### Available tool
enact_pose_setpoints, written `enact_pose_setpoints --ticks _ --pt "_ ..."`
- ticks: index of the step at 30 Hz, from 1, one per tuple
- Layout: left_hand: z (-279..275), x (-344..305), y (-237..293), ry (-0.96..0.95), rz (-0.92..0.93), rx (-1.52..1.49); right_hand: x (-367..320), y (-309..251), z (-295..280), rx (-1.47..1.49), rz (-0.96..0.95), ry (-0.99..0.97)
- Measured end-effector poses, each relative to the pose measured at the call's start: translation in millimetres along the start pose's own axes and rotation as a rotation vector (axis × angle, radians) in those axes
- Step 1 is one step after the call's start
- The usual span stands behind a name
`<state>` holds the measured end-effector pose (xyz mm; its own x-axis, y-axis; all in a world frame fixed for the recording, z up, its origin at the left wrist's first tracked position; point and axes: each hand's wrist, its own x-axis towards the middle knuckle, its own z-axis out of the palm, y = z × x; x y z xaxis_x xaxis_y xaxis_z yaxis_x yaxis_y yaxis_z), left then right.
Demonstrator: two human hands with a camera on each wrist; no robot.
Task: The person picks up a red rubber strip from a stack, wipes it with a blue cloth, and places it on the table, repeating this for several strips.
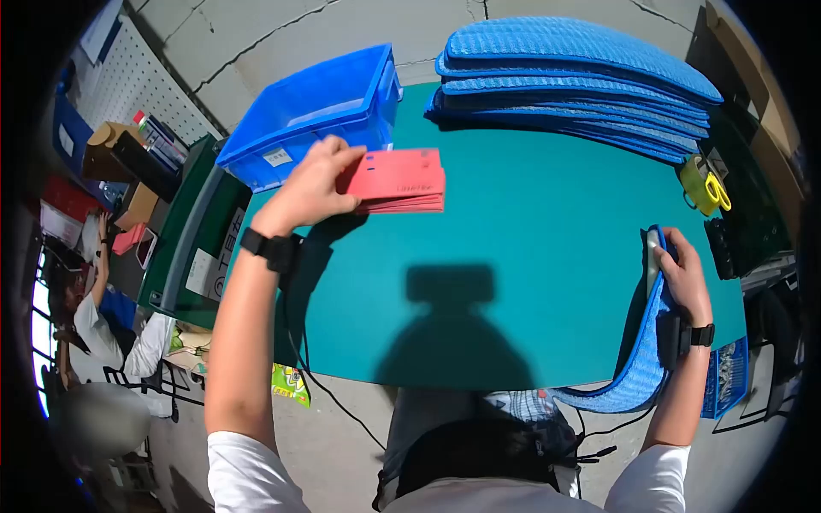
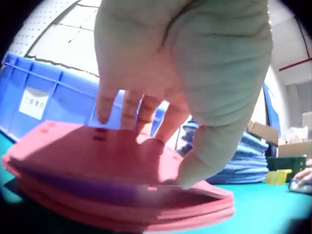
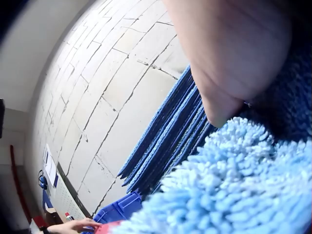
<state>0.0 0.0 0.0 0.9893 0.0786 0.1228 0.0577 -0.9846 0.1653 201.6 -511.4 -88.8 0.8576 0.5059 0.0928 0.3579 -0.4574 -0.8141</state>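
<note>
Red cards (image 1: 400, 175) in my left hand (image 1: 315, 186), blue pad (image 1: 643, 363) in my right hand (image 1: 691, 278)

I pinch the top ones with left fingers partly open, stack on the surface (image 1: 530, 256) just beside the blue bin (image 1: 244, 158); right fingers curled close round one end of the pad, which bends past the near edge (pad pile (image 1: 573, 77) at far side)

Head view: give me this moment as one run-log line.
Left grip: pinches red cards; right grip: holds blue pad; stacked pads: far right; blue bin: far left
</note>
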Motion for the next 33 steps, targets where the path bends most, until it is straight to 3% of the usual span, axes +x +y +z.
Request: enact_pose_setpoints --ticks 3,6,9,11,13,14,19,23,27,33 --pt "21.1 4.0 -9.1 -0.132 -0.066 0.025 -3.8 -8.9 9.1 0.016 0.014 0.077" --pt "28.2 18.2 9.4 -0.101 0.032 -0.085 -1.8 -9.2 9.3 0.030 0.004 0.106" --pt "46.7 34.0 16.0 -0.041 0.104 0.006 0.8 -6.9 7.2 0.057 0.037 0.051" --pt "51.1 45.3 19.5 -0.081 0.079 -0.020 1.2 -3.4 7.9 0.079 0.018 0.074" --pt "52.5 55.5 25.0 -0.260 -0.014 -0.082 -2.2 -7.9 4.6 0.050 0.026 0.068" --pt "58.1 55.7 18.8 -0.192 0.043 -0.086 -3.1 -9.5 3.6 0.044 0.053 0.059" --pt "51.8 60.2 28.7 -0.236 0.017 -0.185 -4.0 -7.4 5.5 0.050 0.016 0.093" --pt "49.4 64.6 36.2 -0.222 0.083 0.022 -7.1 -9.3 2.8 -0.069 -0.028 0.120" --pt "40.2 65.2 63.1 -0.153 0.168 -0.020 -13.4 -26.3 2.5 -0.182 -0.157 0.202" --pt "34.9 99.9 160.1 -0.028 0.237 -0.148 -20.1 -36.2 -0.6 -0.165 -0.197 0.275"
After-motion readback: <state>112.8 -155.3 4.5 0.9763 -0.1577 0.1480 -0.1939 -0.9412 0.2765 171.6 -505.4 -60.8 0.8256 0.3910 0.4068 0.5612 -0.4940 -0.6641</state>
